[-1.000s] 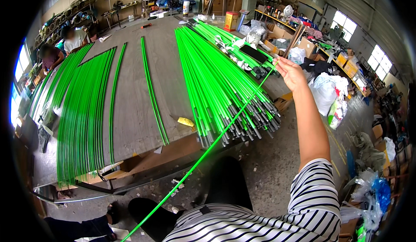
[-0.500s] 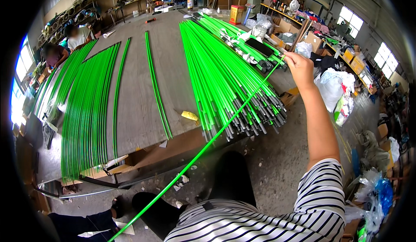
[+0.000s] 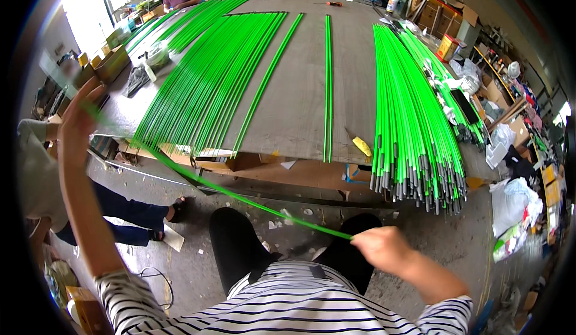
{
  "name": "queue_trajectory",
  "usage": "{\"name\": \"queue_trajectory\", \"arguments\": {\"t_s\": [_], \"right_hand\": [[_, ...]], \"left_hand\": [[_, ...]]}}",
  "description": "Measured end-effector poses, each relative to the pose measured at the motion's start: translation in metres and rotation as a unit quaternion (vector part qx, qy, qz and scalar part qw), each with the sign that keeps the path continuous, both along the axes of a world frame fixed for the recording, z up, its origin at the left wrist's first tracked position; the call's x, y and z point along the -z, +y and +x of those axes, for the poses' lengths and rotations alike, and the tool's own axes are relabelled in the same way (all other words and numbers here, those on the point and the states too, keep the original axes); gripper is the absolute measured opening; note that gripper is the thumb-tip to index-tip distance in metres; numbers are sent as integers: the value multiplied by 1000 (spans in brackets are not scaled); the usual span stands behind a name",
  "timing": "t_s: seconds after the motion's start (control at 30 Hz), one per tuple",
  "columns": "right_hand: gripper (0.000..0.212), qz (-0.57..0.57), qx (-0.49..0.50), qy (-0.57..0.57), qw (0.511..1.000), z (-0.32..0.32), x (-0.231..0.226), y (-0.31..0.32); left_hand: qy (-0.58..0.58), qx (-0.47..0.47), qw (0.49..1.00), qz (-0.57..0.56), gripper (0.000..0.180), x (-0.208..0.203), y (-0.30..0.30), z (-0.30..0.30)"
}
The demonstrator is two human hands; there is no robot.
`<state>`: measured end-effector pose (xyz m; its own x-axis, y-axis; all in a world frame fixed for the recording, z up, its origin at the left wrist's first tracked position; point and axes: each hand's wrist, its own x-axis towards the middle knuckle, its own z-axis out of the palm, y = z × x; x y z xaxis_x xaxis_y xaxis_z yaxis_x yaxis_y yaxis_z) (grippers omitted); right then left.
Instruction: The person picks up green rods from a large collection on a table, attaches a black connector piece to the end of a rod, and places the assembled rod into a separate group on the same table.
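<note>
One green rod [image 3: 240, 198] held across the body off the table [image 3: 300, 95], left hand [image 3: 75, 122] raised and closed on its far end, right hand [image 3: 384, 248] pinching the near end; sorted rods [image 3: 204, 77] laid out left, large bundle [image 3: 414, 125] apparently left at right.

- Wide grey tabletop [image 3: 300, 95] fills the middle.
- Bright window [image 3: 99, 2] at ten o'clock.
- Littered concrete floor [image 3: 456, 239] below.
- Cluttered shelves [image 3: 474, 29] at two o'clock.

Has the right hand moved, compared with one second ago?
Yes. The right hand was up at the rod bundle on the table; now it is low, near the person's body, gripping the green rod.
</note>
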<state>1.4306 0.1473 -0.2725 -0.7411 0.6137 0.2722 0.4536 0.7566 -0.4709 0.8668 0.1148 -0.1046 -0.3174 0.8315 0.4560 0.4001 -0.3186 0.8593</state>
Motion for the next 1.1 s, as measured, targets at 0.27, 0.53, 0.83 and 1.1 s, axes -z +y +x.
{"name": "queue_trajectory", "arguments": {"t_s": [0.27, 0.53, 0.83, 1.1], "right_hand": [[23, -580, 15, 253, 774, -99, 32, 10], [41, -662, 69, 353, 658, -97, 35, 52], [34, -692, 194, 327, 614, -31, 94, 38], [32, -691, 209, 348, 599, -6, 125, 34]], "left_hand": [[-25, 8, 992, -120, 19, 112, 166, 264], [207, -10, 977, -53, 21, 197, 270, 315], [376, 12, 896, -237, 17, 220, 340, 326], [376, 8, 874, -309, 18, 203, 331, 339]]}}
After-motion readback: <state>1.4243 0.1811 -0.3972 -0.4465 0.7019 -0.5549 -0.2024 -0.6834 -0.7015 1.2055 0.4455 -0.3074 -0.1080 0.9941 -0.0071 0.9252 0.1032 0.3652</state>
